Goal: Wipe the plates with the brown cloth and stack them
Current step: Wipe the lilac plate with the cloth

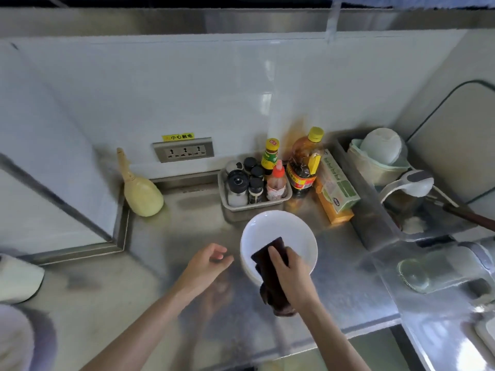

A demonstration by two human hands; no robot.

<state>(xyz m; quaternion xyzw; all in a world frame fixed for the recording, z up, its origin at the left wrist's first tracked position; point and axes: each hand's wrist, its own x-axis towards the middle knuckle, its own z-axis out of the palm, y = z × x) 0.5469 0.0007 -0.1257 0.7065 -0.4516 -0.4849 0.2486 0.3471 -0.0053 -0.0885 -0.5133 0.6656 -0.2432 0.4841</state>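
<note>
Cloth (269,254) is gripped by right hand (290,274) and pressed inside plate (278,236) at 6 o'clock of counter (171,236); left hand (207,261), loosely open, holds nothing, so the unsteadied plate could be skidded.

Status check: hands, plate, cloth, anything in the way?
Right hand grips brown cloth on white plate. Left hand open, off the plate. Condiment tray just behind.
</note>
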